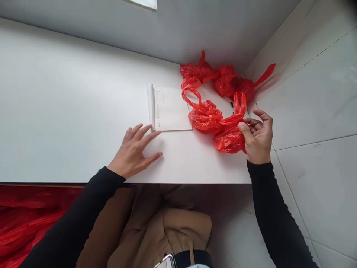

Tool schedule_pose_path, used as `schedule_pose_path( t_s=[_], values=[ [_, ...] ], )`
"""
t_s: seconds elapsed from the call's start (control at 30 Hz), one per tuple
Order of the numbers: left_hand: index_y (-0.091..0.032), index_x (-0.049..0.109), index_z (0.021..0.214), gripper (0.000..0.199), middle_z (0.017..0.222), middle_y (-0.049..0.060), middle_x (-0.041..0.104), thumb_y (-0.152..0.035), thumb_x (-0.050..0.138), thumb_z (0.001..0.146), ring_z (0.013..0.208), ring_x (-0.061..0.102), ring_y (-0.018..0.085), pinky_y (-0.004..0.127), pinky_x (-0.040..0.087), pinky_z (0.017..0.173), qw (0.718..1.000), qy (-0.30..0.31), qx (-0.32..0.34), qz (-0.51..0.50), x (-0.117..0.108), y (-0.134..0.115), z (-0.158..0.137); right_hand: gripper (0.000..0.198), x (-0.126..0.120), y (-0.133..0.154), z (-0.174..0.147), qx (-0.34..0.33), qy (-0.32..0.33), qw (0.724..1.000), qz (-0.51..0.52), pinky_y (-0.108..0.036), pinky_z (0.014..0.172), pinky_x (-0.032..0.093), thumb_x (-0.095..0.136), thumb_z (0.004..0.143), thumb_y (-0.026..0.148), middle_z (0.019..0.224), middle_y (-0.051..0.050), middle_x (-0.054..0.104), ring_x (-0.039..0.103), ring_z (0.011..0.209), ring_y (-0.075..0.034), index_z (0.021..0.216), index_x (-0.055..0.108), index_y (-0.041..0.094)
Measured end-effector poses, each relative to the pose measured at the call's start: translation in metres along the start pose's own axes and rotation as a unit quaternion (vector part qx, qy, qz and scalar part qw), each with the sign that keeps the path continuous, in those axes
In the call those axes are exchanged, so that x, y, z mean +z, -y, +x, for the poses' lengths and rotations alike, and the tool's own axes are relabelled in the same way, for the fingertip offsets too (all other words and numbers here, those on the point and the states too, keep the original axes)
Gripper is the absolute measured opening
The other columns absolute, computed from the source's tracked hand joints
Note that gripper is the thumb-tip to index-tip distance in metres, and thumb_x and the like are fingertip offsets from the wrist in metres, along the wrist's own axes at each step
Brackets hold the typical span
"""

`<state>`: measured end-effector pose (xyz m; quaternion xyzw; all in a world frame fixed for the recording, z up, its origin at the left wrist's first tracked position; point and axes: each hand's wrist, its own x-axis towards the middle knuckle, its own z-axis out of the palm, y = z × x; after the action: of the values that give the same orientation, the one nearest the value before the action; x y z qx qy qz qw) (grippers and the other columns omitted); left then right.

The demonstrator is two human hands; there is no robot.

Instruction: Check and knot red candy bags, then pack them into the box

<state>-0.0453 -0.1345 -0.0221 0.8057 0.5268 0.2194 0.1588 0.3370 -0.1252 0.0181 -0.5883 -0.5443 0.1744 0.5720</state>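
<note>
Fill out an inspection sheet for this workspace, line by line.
Surface: white flat tabletop, set against a grey wall.
Job's things: crumpled red plastic bag at the table's right edge; more knotted red plastic bags behind it in the corner.
Clutter: white notepad with its cover folded back; a dark pen, mostly hidden under the bags.
Grippers: right hand pinches the near bag with its fingers; left hand lies flat and spread on the table beside the notepad.
Cables: nothing seen.
Surroundings: pale tiled floor; red plastic sheeting under the table.
</note>
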Motion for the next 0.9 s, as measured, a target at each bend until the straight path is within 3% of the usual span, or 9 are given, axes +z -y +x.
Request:
schedule_pose_path(
  t_s=[0.1, 0.23, 0.33, 0.4, 0.5, 0.57, 0.6, 0.73, 0.9],
  values=[
    [-0.028, 0.063, 0.136, 0.051, 0.154, 0.007, 0.051, -0.054, 0.052, 0.094, 0.151, 0.031, 0.04, 0.066, 0.012, 0.124, 0.999, -0.028, -0.023, 0.011, 0.017, 0.008, 0.001, 0.051, 0.0, 0.025, -0.013, -0.032, -0.063, 0.997, 0.021, -0.039, 0.091, 0.053, 0.076, 0.084, 0.031, 0.103, -0.002, 0.063, 0.064, 0.094, -0.018, 0.129, 0.054, 0.026],
    [-0.026, 0.07, 0.122, 0.037, 0.146, 0.009, 0.059, -0.042, 0.048, 0.097, 0.149, 0.033, 0.042, 0.072, 0.008, 0.121, 0.995, -0.082, -0.05, -0.01, 0.025, 0.005, 0.006, 0.041, 0.009, 0.062, -0.03, -0.081, -0.084, 0.993, 0.036, -0.04, 0.095, 0.053, 0.073, 0.087, 0.029, 0.104, -0.004, 0.061, 0.063, 0.103, -0.02, 0.125, 0.058, 0.03],
    [-0.024, 0.071, 0.117, 0.034, 0.145, 0.011, 0.059, -0.038, 0.047, 0.097, 0.149, 0.034, 0.039, 0.067, 0.017, 0.123, 0.988, -0.129, -0.062, -0.061, 0.019, -0.013, 0.004, 0.034, 0.031, 0.082, -0.046, -0.079, -0.071, 0.993, 0.054, -0.04, 0.096, 0.054, 0.069, 0.09, 0.03, 0.106, -0.004, 0.06, 0.063, 0.104, -0.02, 0.122, 0.058, 0.029],
    [-0.024, 0.069, 0.12, 0.035, 0.142, 0.01, 0.061, -0.041, 0.047, 0.098, 0.144, 0.044, 0.032, 0.055, 0.033, 0.121, 0.98, -0.151, -0.067, -0.115, 0.012, -0.03, -0.002, 0.029, 0.05, 0.091, -0.058, -0.052, -0.03, 0.994, 0.088, -0.038, 0.095, 0.056, 0.067, 0.093, 0.03, 0.109, -0.004, 0.061, 0.065, 0.103, -0.02, 0.121, 0.058, 0.028],
    [-0.029, 0.065, 0.128, 0.039, 0.133, 0.005, 0.068, -0.048, 0.045, 0.101, 0.123, 0.063, 0.023, 0.039, 0.054, 0.104, 0.968, -0.129, -0.08, -0.199, 0.002, -0.049, -0.017, 0.033, 0.073, 0.099, -0.074, 0.018, 0.159, 0.977, 0.144, -0.036, 0.088, 0.061, 0.064, 0.096, 0.034, 0.124, -0.007, 0.062, 0.067, 0.108, -0.021, 0.127, 0.055, 0.029],
    [-0.03, 0.063, 0.131, 0.042, 0.13, 0.005, 0.07, -0.05, 0.041, 0.103, 0.118, 0.067, 0.023, 0.037, 0.059, 0.095, 0.962, -0.103, -0.097, -0.232, 0.0, -0.055, -0.025, 0.035, 0.082, 0.097, -0.078, 0.043, 0.259, 0.955, 0.14, -0.037, 0.084, 0.064, 0.06, 0.099, 0.036, 0.132, -0.009, 0.061, 0.068, 0.11, -0.022, 0.132, 0.052, 0.029],
    [-0.029, 0.063, 0.132, 0.042, 0.129, 0.005, 0.07, -0.051, 0.041, 0.103, 0.117, 0.068, 0.023, 0.037, 0.06, 0.094, 0.96, -0.095, -0.106, -0.239, 0.0, -0.055, -0.028, 0.033, 0.085, 0.093, -0.076, 0.03, 0.268, 0.957, 0.109, -0.038, 0.085, 0.064, 0.056, 0.101, 0.036, 0.133, -0.009, 0.061, 0.068, 0.111, -0.022, 0.133, 0.052, 0.029],
    [-0.027, 0.063, 0.129, 0.044, 0.128, 0.008, 0.069, -0.052, 0.06, 0.093, 0.117, 0.066, 0.027, 0.044, 0.057, 0.099, 0.959, -0.104, -0.116, -0.238, 0.01, -0.05, -0.031, 0.03, 0.094, 0.055, -0.049, -0.099, 0.218, 0.968, -0.076, -0.048, 0.114, 0.047, 0.049, 0.101, 0.028, 0.133, -0.009, 0.063, 0.057, 0.129, -0.023, 0.13, 0.058, 0.025],
    [-0.027, 0.069, 0.11, 0.028, 0.118, 0.007, 0.071, -0.045, 0.052, 0.098, 0.111, 0.067, 0.026, 0.044, 0.057, 0.095, 0.961, -0.11, -0.094, -0.235, 0.008, -0.041, -0.03, 0.035, 0.096, 0.013, -0.015, -0.096, 0.226, 0.959, -0.145, -0.058, 0.112, 0.044, 0.057, 0.092, 0.03, 0.13, -0.015, 0.063, 0.057, 0.128, -0.032, 0.125, 0.066, 0.019]
  ],
)
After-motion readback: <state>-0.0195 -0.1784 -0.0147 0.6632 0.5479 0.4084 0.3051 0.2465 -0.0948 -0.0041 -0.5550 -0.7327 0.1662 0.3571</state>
